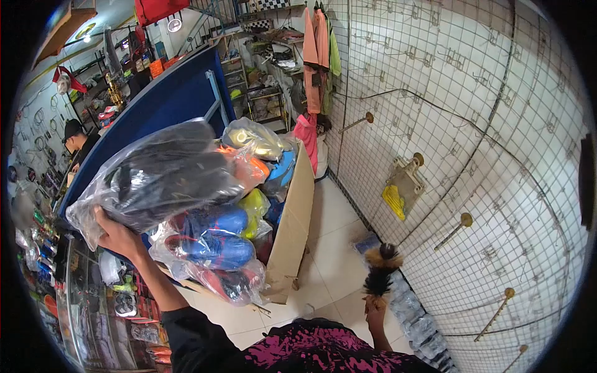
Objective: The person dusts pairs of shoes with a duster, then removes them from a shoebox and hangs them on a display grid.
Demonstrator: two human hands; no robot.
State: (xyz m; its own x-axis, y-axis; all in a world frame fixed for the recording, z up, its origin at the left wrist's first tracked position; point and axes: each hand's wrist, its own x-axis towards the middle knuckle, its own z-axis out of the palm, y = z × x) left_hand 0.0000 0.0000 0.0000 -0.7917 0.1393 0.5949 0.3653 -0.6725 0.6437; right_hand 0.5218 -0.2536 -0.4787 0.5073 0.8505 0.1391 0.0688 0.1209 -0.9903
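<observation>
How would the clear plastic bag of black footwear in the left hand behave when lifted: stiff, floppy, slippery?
The clear plastic bag of black footwear probably feels light, since the left hand alone props it up from below. Its crinkled, glossy film looks slippery and loose, so it may sag or slide. The dark contents seem to hold their shape, giving the bundle some stiffness.

Left hand [115, 233] gripping bagged black shoes [165, 174], right hand [375, 311] holding feather duster [380, 270]
</observation>
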